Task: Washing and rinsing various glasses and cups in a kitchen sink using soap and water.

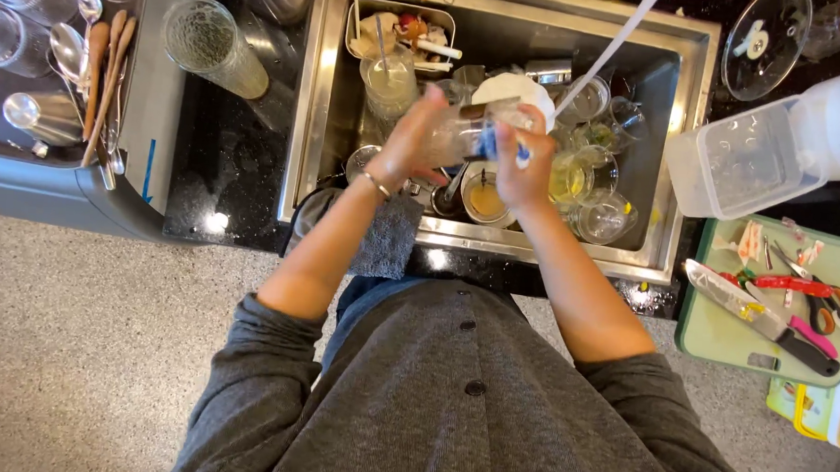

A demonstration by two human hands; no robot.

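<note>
Black stone counter [225, 161] runs around a steel sink [664, 152] packed with dirty glasses, cups and a white plate [513, 87], and we stand right at its front edge. Over the middle of the sink we hold a clear glass [462, 132] on its side. Our left hand [413, 143] wraps around its base end, fingers curled shut about it. Our right hand [525, 165] is closed on a blue-and-white brush [500, 140] at the mouth of the glass; how far the brush goes in we cannot tell, since the motion blurs it. A thin bracelet sits on our left wrist.

Left of the sink a crackled tumbler [211, 46] stands on the counter, and beyond it a rack [63, 192] holds spoons, wooden utensils and upturned glasses. A grey cloth [387, 239] hangs over the sink's front edge. On the right, a clear plastic tub [749, 161] lies tilted near a green board [727, 334] carrying a knife [766, 322] and red-handled scissors [800, 286].
</note>
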